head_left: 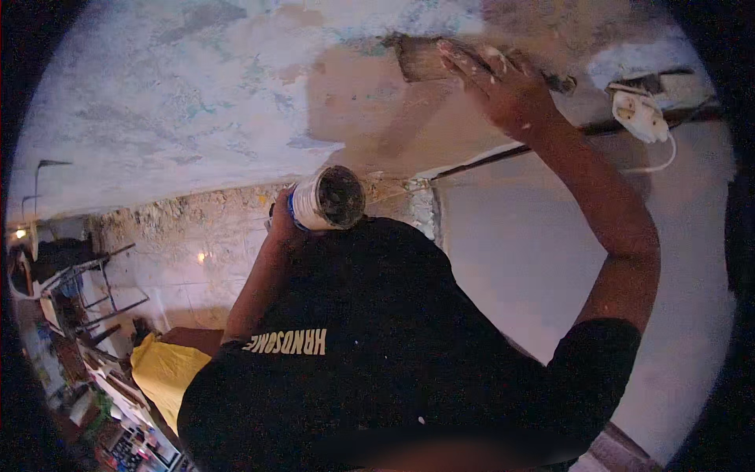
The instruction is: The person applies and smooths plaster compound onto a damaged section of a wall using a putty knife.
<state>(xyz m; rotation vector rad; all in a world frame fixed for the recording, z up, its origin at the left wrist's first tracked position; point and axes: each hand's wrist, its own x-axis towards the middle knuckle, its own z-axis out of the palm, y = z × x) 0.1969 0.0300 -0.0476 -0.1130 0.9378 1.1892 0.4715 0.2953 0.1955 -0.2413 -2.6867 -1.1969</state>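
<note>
In my left hand (281,224) is a white ribbed tub (305,203), tilted so its mouth shows. Grey paste (343,197) coats the inside. My right hand (503,90) is raised, closed around a scraper. The flat scraper blade (421,60) lies against the wall (228,86), with my fingers over its near edge. Part of the scraper's grip is hidden by the hand. Pale smears mark the fingers. Around the blade the wall is brownish; farther left it is patchy white and blue-green.
A white electrical socket (641,114) hangs loose by a cable right of my right hand. A dark groove (480,160) runs along the wall. At the left stand a metal-framed item (106,287), a yellow cloth (167,374) and assorted clutter (130,448).
</note>
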